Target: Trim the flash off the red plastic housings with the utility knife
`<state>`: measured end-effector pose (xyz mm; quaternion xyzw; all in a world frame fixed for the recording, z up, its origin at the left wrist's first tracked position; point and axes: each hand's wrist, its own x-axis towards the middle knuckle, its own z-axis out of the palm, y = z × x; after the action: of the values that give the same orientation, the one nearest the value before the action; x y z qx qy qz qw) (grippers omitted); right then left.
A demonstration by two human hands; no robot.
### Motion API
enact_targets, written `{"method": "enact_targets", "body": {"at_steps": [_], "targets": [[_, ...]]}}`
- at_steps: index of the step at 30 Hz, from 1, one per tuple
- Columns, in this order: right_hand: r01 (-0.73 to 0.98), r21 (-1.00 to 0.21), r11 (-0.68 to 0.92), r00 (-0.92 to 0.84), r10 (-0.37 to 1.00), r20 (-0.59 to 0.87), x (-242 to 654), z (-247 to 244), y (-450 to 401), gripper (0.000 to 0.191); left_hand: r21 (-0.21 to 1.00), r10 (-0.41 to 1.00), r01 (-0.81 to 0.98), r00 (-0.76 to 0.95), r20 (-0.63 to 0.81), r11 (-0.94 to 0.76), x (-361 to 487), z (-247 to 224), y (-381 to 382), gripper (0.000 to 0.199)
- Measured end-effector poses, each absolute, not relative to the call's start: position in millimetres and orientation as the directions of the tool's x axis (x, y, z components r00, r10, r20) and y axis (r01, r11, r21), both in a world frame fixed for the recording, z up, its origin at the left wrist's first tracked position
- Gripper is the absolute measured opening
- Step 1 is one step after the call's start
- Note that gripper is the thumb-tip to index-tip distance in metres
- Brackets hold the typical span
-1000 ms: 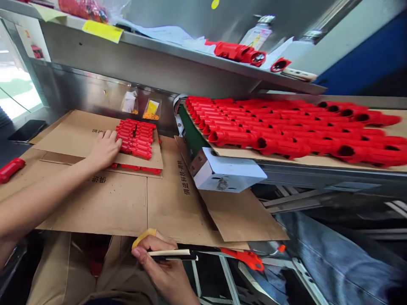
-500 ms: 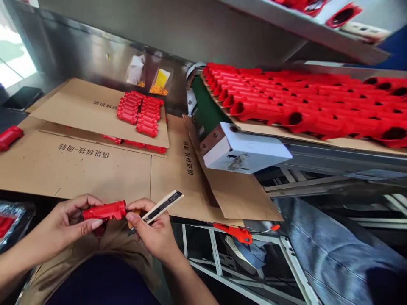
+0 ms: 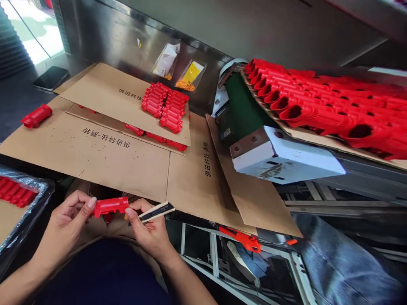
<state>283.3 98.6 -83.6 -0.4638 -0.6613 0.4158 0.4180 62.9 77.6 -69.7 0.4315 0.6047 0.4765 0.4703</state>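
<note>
Between my two hands, just off the cardboard's near edge, is a red tubular plastic part [image 3: 111, 206]. My left hand [image 3: 71, 216] pinches its left end between thumb and fingers. My right hand [image 3: 149, 228] is closed around a utility knife [image 3: 157, 212] with a pale handle and dark inlay; the handle's end points up and right. The right thumb and fingertips also touch the right end of the red part. The knife's blade end is mostly hidden by the fingers. A single similar red part [image 3: 37, 116] lies on the cardboard at the left.
Stacked cardboard sheets [image 3: 104, 91] carry a block of red parts [image 3: 165, 106]. Two small plastic bags [image 3: 190, 77] and a phone [image 3: 51, 78] lie behind. A conveyor with a white bracket [image 3: 286, 156] bears rows of red tubes [image 3: 318, 101]. Someone's denim-clad leg [image 3: 343, 254] is at lower right.
The view has shifted, so the table and conveyor appear farther right. My left thumb has moved up onto the red part's left end. Both hands keep their hold.
</note>
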Motion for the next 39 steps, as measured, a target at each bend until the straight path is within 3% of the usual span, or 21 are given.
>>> {"method": "enact_targets", "body": {"at_steps": [3,6,8,10,12,14,18,20,23,25,27,30,39], "targets": [[0.323,-0.916,0.237,-0.177,0.966,0.187,280.2,-87.4,94.7,0.027,0.993,0.985,0.114,-0.171,0.025,-0.005,60.6,-70.5,74.5,0.013],[0.242,-0.955,0.172,-0.134,0.981,0.143,277.5,-93.6,91.3,0.022,0.989,0.979,0.073,-0.15,0.138,-0.128,60.2,-72.6,71.7,0.01],[0.162,-0.973,0.164,-0.125,0.982,0.144,276.1,-97.1,88.7,0.018,0.997,0.979,-0.046,-0.197,0.056,-0.066,64.6,-73.6,72.1,0.024],[0.158,-0.955,0.251,-0.121,0.965,0.233,273.9,-99.6,85.6,0.015,0.964,0.962,-0.253,-0.232,-0.146,0.086,73.8,-72.8,75.5,0.041],[0.207,-0.9,0.384,-0.14,0.922,0.362,270.2,-101.8,82.7,0.015,0.865,0.921,-0.437,-0.171,-0.35,0.248,85.5,-69.8,81.2,0.043],[0.217,-0.872,0.44,-0.159,0.897,0.413,265.9,-103.4,81.1,0.02,0.78,0.888,-0.523,-0.09,-0.451,0.343,95.0,-66.3,86.7,0.041],[0.149,-0.934,0.326,-0.129,0.943,0.308,268.5,-98.7,82.4,0.04,0.779,0.902,-0.542,-0.085,-0.424,0.315,94.2,-64.4,88.6,0.044],[0.169,-0.929,0.33,-0.112,0.942,0.315,279.4,-88.7,81.6,0.04,0.797,0.921,-0.53,-0.072,-0.384,0.291,86.0,-65.8,86.0,0.048],[0.319,-0.773,0.548,-0.166,0.836,0.524,298.7,-69.3,74.3,0.008,0.783,0.937,-0.548,0.005,-0.349,0.294,75.7,-66.7,83.7,0.054],[0.341,-0.63,0.698,-0.264,0.714,0.649,305.9,-59.8,68.8,0.025,0.759,0.938,-0.569,0.067,-0.341,0.317,73.7,-65.7,83.9,0.056],[0.279,-0.584,0.763,-0.318,0.647,0.694,306.7,-56.5,66.8,0.034,0.741,0.936,-0.584,0.105,-0.337,0.332,74.9,-64.3,84.6,0.048],[0.167,-0.626,0.762,-0.334,0.641,0.691,300.7,-60.3,72.3,0.028,0.735,0.937,-0.596,0.096,-0.335,0.324,78.1,-63.2,84.5,0.037],[0.02,-0.64,0.768,-0.291,0.617,0.731,285.4,-77.5,92.2,0.026,0.747,0.942,-0.602,0.024,-0.336,0.282,78.8,-66.0,82.3,0.041]]}}
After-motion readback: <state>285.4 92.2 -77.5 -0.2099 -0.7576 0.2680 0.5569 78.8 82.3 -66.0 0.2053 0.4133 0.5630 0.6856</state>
